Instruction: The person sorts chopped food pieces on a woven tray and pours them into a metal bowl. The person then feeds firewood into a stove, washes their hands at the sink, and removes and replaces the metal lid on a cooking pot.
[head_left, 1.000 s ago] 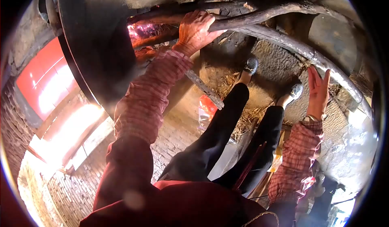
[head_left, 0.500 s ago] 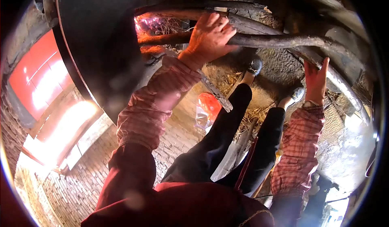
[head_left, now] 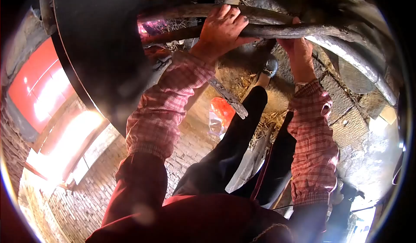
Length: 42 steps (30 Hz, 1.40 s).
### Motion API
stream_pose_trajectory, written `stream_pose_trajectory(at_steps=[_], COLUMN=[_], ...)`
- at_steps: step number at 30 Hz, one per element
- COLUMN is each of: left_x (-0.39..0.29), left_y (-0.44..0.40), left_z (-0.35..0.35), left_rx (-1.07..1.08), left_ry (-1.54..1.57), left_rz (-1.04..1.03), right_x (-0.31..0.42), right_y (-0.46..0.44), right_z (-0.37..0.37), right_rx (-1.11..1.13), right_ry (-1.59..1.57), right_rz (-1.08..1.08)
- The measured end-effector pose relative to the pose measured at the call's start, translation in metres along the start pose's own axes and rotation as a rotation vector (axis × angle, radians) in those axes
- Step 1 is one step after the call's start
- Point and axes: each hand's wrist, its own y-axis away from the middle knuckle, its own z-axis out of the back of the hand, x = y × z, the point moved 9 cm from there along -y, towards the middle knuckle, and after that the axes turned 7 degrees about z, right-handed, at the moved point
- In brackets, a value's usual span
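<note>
My left hand is closed over a long dark branch, its thumb lying along the wood and its fingertips reaching towards a second, thicker branch behind. Farther right, my right hand grips the same front branch from below, part of its fingers hidden behind the wood. The left ends of both branches point into a fire opening with a pinkish glow. Below my left wrist, a short split stick slants down.
A large black rounded surface stands left of the fire. Dry straw and a red plastic bag lie on the ground near my legs. At the left, a red panel catches bright light above the brick floor.
My right hand has moved up and left from the rear branch onto the front one. The front branch has risen in view, and the fire's glow shows less.
</note>
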Motion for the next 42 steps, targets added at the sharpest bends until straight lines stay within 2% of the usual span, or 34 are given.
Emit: stream_pose_trajectory(at_steps=[3,4,6,9,11,13,15,19,21,23,25,27,29,30,33,35,37,38,42], left_x=[0.000,0.001,0.005,0.008,0.006,-0.001,-0.009,-0.023,-0.020,-0.018,-0.023,-0.024,-0.010,0.001,0.006,-0.014,-0.028,-0.034,-0.030], left_y=[-0.001,-0.001,-0.003,-0.009,0.000,0.014,0.036,0.044,0.039,0.031,0.018,0.007,0.003,0.002,0.012,0.022,0.030,0.032,0.027], left_z=[0.001,0.001,-0.008,-0.008,-0.011,-0.014,-0.023,-0.019,-0.022,-0.016,-0.006,-0.003,-0.007,-0.017,-0.036,-0.029,-0.028,-0.024,-0.022], left_rx=[-0.010,-0.014,0.012,0.004,0.057,-0.003,0.003,-0.216,-0.123,-0.100,-0.184,-0.159,-0.263,-0.166,-0.056,-0.081,0.045,0.002,-0.023], left_ry=[-0.024,-0.030,-0.033,-0.115,-0.191,-0.156,-0.127,-0.097,-0.119,-0.147,-0.047,-0.139,-0.194,-0.217,-0.194,-0.197,-0.077,-0.105,-0.076], left_rz=[-0.032,-0.022,0.014,0.027,0.133,0.175,0.191,0.144,0.189,0.097,0.033,0.036,-0.007,0.076,0.117,0.007,0.047,-0.024,-0.033], right_x=[0.004,0.017,0.011,-0.006,-0.039,-0.075,-0.094,-0.117,-0.095,-0.079,-0.069,-0.067,-0.062,-0.059,-0.055,-0.054,-0.051,-0.049,-0.044], right_y=[0.006,0.030,0.068,0.144,0.194,0.231,0.247,0.246,0.227,0.216,0.212,0.209,0.208,0.207,0.204,0.205,0.202,0.201,0.199], right_z=[-0.002,0.001,0.028,0.059,0.081,0.098,0.107,0.131,0.116,0.112,0.116,0.122,0.124,0.124,0.125,0.124,0.119,0.117,0.114], right_rx=[0.056,0.038,-0.057,-0.150,-0.231,-0.304,-0.328,-0.325,-0.373,-0.402,-0.407,-0.406,-0.413,-0.418,-0.426,-0.429,-0.421,-0.423,-0.413], right_ry=[0.032,0.220,0.377,0.356,0.332,0.262,0.214,0.270,0.149,0.127,0.131,0.110,0.093,0.086,0.098,0.100,0.087,0.087,0.102], right_rz=[0.010,-0.051,-0.130,-0.092,-0.257,-0.425,-0.407,-0.418,-0.362,-0.331,-0.295,-0.256,-0.241,-0.241,-0.253,-0.268,-0.280,-0.288,-0.312])
